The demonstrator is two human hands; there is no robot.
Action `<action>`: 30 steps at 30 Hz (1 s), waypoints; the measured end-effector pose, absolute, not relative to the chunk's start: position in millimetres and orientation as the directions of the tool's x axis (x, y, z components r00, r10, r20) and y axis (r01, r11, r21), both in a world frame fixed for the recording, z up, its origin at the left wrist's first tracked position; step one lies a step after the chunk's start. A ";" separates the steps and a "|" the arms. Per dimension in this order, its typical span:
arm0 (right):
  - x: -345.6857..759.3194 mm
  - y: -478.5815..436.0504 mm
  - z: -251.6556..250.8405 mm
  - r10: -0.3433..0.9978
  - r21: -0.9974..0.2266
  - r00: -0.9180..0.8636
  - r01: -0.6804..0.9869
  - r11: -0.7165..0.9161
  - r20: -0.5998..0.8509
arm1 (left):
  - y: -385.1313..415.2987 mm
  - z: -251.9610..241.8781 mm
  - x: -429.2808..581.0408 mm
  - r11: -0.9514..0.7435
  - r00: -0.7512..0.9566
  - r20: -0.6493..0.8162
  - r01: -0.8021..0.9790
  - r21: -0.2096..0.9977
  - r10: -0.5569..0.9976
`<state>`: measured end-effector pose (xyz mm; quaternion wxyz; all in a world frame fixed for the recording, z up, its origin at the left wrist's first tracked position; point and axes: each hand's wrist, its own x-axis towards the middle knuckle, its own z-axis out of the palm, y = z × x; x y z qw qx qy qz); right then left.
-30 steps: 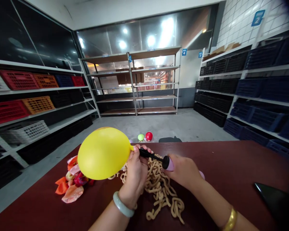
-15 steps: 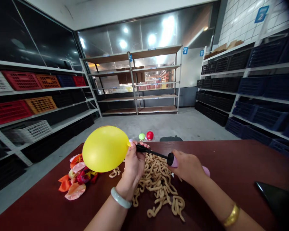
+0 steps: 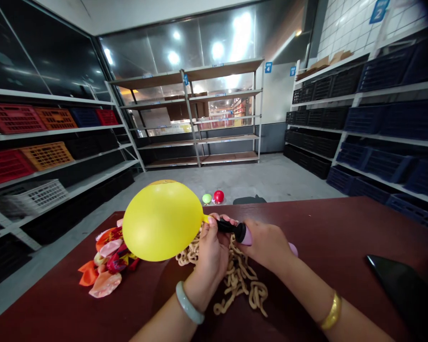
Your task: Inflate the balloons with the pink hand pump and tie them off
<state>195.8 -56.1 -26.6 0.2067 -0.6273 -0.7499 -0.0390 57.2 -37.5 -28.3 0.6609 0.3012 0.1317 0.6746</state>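
A yellow balloon (image 3: 162, 222), inflated, sits over the nozzle end of a black and pink hand pump (image 3: 239, 232). My left hand (image 3: 214, 247) is closed round the balloon's neck and the black front part of the pump. My right hand (image 3: 269, 244) grips the pink body, whose rounded end shows past the palm. The pump's rod is pushed in, with both hands close together. Beneath them a heap of tan, rope-like twisted strands (image 3: 238, 275) lies on the table, partly hidden by the hands and the balloon.
Limp balloons in several colours (image 3: 107, 266) lie left on the dark red table (image 3: 324, 247). A dark flat object (image 3: 395, 280) is at the right. Beyond the table are a green balloon (image 3: 207, 198) and a red balloon (image 3: 218, 196). Shelves with crates (image 3: 46, 156) line the sides.
My right hand has moved in toward my left, so the pump's long rod has slid out of sight. The yellow balloon looks slightly larger. The view has shifted a little.
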 end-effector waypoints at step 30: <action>209.5 -49.6 -31.0 0.927 -0.046 -0.171 0.979 0.197 0.334 | -25.0 -34.7 46.1 -0.064 0.031 0.145 -0.795 0.604 0.989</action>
